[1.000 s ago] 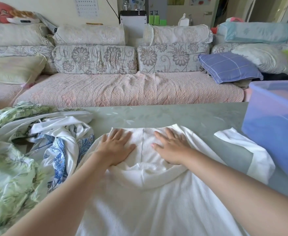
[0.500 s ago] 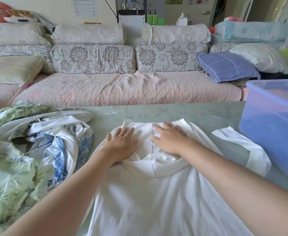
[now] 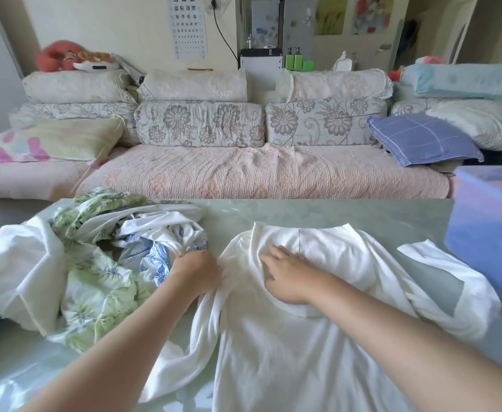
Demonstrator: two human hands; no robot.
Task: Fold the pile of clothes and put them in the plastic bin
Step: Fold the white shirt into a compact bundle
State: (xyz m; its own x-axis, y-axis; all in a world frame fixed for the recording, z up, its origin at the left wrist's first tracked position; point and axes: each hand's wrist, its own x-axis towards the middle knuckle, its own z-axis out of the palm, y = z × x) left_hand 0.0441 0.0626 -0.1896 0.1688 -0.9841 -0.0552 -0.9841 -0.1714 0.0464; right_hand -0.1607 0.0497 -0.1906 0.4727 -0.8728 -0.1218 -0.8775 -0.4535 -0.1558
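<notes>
A white ribbed top (image 3: 288, 346) lies spread on the pale green table (image 3: 333, 212), its neck end pointing away from me. My left hand (image 3: 194, 273) grips a bunched fold of the top's left edge, fingers curled into the cloth. My right hand (image 3: 289, 276) rests flat on the top's upper part, fingers spread. One sleeve (image 3: 440, 281) stretches out to the right. The pile of clothes (image 3: 89, 263), green-leaf, blue-flower and white fabric, lies heaped on the table's left. The blue plastic bin (image 3: 490, 233) stands at the right edge.
A sofa (image 3: 243, 171) with a pink cover and flowered cushions runs behind the table's far edge. A blue checked pillow (image 3: 422, 138) lies at its right end. Bare table shows between the top and the bin.
My left hand has slid left off the top's chest to its left edge and gripped the cloth. The right hand stays pressed on the top. The camera has tilted up.
</notes>
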